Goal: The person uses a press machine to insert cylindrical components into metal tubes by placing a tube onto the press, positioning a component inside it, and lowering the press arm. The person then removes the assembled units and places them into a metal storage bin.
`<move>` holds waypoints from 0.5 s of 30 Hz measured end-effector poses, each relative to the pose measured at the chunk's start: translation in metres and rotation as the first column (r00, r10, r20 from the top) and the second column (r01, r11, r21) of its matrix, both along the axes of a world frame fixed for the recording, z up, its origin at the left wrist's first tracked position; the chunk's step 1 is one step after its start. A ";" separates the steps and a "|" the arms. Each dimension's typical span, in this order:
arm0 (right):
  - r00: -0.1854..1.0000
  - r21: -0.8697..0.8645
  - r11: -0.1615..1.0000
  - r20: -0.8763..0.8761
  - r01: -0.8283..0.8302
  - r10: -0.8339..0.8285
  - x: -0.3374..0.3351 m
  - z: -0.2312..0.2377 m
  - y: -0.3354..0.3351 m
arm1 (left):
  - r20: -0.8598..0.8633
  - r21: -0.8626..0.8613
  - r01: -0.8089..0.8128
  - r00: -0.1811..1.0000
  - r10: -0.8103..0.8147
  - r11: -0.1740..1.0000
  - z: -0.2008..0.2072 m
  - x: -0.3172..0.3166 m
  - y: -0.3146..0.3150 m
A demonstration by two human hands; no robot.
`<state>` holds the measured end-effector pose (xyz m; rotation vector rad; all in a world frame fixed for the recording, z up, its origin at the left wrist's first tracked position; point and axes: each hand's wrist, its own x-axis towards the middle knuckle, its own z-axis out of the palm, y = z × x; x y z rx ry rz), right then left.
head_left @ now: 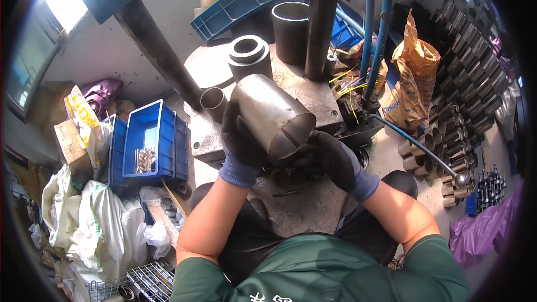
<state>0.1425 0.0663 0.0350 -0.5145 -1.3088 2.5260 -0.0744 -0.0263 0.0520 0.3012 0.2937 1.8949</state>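
I hold a large silver metal cylinder [267, 106] tilted in front of me, its open end toward the lower right. A dark line runs along the inside of its wall near the rim. My left hand [241, 137], in a black glove with a blue-grey cuff, is wrapped round the cylinder's left side. Gloved the same way, my right hand [331, 159] grips the rim at the lower right; some of its fingertips are hidden. Beyond the cylinder, a dark stepped ring [249, 59] stands on the machine bed [210, 144], with a small metal ring [213, 100] to its left.
Dark posts [159, 50] rise on both sides of the bed. A blue bin [159, 140] holding small metal parts and white sacks [100, 218] lie left. On the right are a blue-handled lever [411, 141], a torn paper bag [414, 72] and stacked metal cylinders [467, 72].
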 end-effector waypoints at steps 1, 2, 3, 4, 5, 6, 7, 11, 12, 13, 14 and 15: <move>0.999 -0.084 0.996 0.028 0.018 -0.016 0.002 -0.003 0.003 | -0.010 -0.008 0.035 0.999 -0.035 0.999 -0.003 0.006 0.005; 0.998 -0.168 0.985 0.055 0.037 -0.028 0.004 -0.005 0.004 | -0.019 -0.017 0.069 0.997 -0.069 0.997 -0.007 0.011 0.009; 0.996 -0.214 0.974 0.064 0.077 -0.065 0.004 -0.001 0.002 | -0.022 -0.023 0.076 0.997 -0.077 0.997 -0.013 0.012 0.012; 0.996 -0.220 0.972 0.061 0.082 -0.070 0.004 -0.002 0.002 | 0.050 -0.012 0.129 0.990 -0.129 0.992 -0.021 0.012 0.015; 0.997 -0.270 0.960 0.032 0.078 -0.072 0.005 -0.003 0.002 | 0.122 0.003 0.179 0.976 -0.178 0.984 -0.026 0.012 0.017; 0.997 -0.317 0.945 0.008 0.078 -0.080 0.006 -0.004 0.003 | 0.124 -0.002 0.188 0.975 -0.186 0.982 -0.027 0.016 0.020; 0.996 -0.323 0.943 0.009 0.086 -0.087 0.006 -0.005 0.004 | 0.120 -0.016 0.186 0.976 -0.182 0.982 -0.027 0.021 0.022; 0.997 -0.442 0.895 -0.016 0.061 -0.077 0.007 0.002 0.001 | 0.062 -0.089 0.177 0.983 -0.172 0.980 -0.026 0.029 0.022; 0.997 -0.464 0.886 -0.046 0.028 -0.056 0.007 0.005 0.000 | -0.029 -0.119 0.152 0.987 -0.156 0.981 -0.026 0.031 0.022; 0.997 -0.466 0.885 -0.048 0.029 -0.058 0.007 0.004 0.000 | -0.020 -0.153 0.147 0.988 -0.152 0.977 -0.030 0.031 0.022; 0.995 -0.480 0.877 -0.071 0.030 -0.073 0.007 0.004 -0.001 | -0.021 -0.155 0.150 0.988 -0.155 0.977 -0.030 0.032 0.021; 0.992 -0.495 0.868 -0.094 0.030 -0.088 0.007 0.004 -0.001 | -0.002 -0.158 0.163 0.986 -0.166 0.974 -0.030 0.033 0.020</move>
